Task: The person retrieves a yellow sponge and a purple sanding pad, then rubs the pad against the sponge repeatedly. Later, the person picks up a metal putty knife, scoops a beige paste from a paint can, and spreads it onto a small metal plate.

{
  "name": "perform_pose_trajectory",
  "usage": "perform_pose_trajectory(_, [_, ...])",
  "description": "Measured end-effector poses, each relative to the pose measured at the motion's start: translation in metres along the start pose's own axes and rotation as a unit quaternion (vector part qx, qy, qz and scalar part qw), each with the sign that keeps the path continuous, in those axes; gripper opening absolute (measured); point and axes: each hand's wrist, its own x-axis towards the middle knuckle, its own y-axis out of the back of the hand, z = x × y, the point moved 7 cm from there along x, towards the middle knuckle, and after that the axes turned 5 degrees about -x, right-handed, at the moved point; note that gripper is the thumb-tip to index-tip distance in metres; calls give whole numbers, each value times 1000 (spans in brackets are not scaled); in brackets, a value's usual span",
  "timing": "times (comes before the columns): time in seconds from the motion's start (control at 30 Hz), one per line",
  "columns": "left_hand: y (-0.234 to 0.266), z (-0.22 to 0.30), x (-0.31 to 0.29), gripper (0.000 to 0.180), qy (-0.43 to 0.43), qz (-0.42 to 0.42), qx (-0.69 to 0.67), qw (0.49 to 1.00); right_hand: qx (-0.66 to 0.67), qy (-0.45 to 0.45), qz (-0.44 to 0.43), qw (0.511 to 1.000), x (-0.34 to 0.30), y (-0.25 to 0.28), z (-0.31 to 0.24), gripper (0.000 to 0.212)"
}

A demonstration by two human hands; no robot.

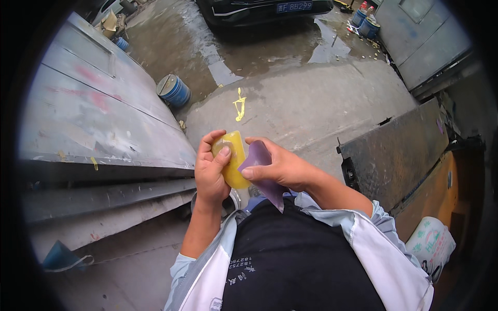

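Note:
Before my chest, my left hand (210, 173) is closed around a yellow block (236, 173) with rounded ends. Its thumb presses on the block's face, where a greyish patch shows. My right hand (288, 167) pinches a curled purple sheet (258, 155), which looks like sandpaper, between thumb and fingers. The sheet's pointed lower corner hangs toward my dark shirt. Block and sheet are side by side with their edges close together; whether they touch I cannot tell. The fingers behind the sheet are partly hidden.
A paint-smeared grey metal panel (104, 98) stands on my left, with a blue drum (174, 92) beyond it. On the right are a dark metal plate (399, 150) and a white bag (429, 243). Yellow scraps (239, 106) mark the concrete ahead. A dark car (259, 11) stands farther off.

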Motion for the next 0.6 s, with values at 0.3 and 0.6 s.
perform_pose_trajectory(0.3, [-4, -4, 8, 34, 7, 19, -12, 1000, 6, 35, 45, 998, 19, 15, -23, 97])
perform_pose_trajectory(0.6, [16, -16, 14, 34, 94, 68, -143, 983, -30, 63, 128, 989, -10, 54, -18, 97])
